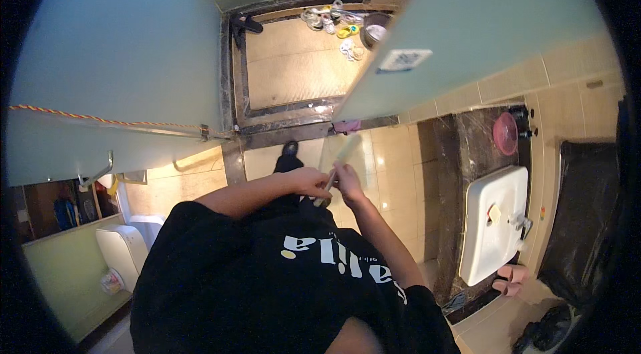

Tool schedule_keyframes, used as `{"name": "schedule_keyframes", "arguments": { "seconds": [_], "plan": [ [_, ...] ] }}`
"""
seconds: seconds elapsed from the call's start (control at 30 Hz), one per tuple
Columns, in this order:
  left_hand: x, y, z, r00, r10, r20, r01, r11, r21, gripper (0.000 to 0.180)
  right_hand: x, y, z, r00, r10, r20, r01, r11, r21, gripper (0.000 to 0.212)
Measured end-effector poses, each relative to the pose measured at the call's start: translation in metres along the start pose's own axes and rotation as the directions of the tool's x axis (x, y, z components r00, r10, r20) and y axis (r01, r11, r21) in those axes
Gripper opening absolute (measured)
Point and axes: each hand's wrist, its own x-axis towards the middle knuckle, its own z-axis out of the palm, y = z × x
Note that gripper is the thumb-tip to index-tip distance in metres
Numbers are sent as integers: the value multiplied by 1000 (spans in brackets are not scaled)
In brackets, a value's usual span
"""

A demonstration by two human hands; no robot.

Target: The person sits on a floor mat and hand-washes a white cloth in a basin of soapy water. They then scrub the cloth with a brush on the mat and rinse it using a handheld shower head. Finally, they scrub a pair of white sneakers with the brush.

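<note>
A pale, slim pole (pixel 331 179) slants across the front of my body, its top end close to my shirt. My left hand (pixel 310 182) is closed round its upper part. Just to the right, my right hand (pixel 347 182) grips the same pole with bent fingers. Beyond my hands the pole is blurred and runs down toward a pinkish-purple cloth-like piece (pixel 346 127) by the door sill. Whether that piece is joined to the pole I cannot tell.
A frosted glass door (pixel 481 27) stands ahead on the right. Beyond the dark stone sill lie several shoes (pixel 328 23) and a dark bucket (pixel 375 32). To the right are a white sink (pixel 493 227), a pink basin (pixel 505 134) and pink slippers (pixel 510 280). At left stands a white toilet (pixel 123 247).
</note>
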Motion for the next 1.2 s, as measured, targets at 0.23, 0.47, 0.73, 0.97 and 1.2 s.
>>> {"name": "schedule_keyframes", "arguments": {
  "seconds": [0.23, 0.47, 0.73, 0.97, 1.2],
  "plan": [
    [-59, -78, -79, 947, -171, -273, 149, 984, -100, 38, 106, -44, 132, 999, -54, -4, 50, 952, -301, 24],
    [-88, -155, -189, 731, -239, -640, 55, 954, -293, 20, 212, -126, 231, 997, -59, 41, 63, 992, -110, 22],
    [-27, -204, -284, 678, -423, -601, -98, 759, -644, 15, 298, -204, 268, 1000, -21, -8, 22, 991, 132, 24],
    [69, -266, -365, 766, -447, -462, 90, 786, -611, 25, 413, -262, 225, 988, 118, -98, -91, 965, 245, 22],
    [177, -274, -478, 892, -314, -325, 166, 897, -409, 24, 489, -320, 130, 945, 100, -310, -21, 968, 248, 28]
  ]
}}
